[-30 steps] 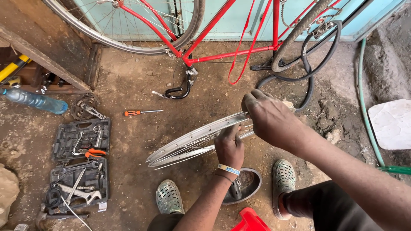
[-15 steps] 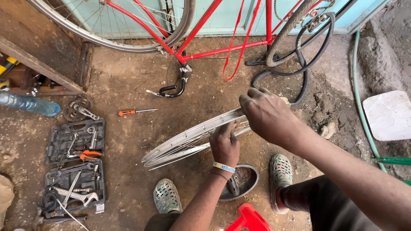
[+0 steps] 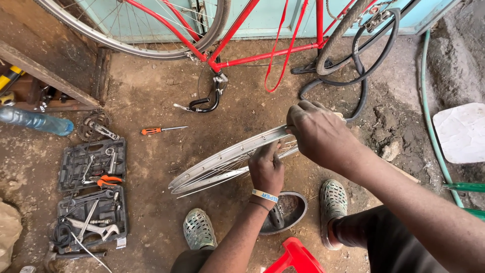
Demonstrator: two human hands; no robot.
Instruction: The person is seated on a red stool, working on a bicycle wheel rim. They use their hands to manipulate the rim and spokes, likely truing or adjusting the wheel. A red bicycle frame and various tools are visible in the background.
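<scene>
Two hands, the left hand [image 3: 266, 172] and the right hand [image 3: 317, 134], are holding one bare wheel rim [image 3: 222, 162]. Two green clogs [image 3: 199, 228] are standing on the dirt floor [image 3: 151, 162]. One red bicycle [image 3: 262, 50] is leaning behind. Two open tool cases [image 3: 91, 163] are lying left, alongside one orange-handled screwdriver [image 3: 156, 130], one plastic bottle [image 3: 35, 121] and one chainring [image 3: 93, 125].

Bare forearms, no sleeves. Pale wristband [image 3: 264, 195] with blue print on left wrist. Grey-green perforated clogs [image 3: 199, 228], dark shorts [image 3: 376, 237].
</scene>
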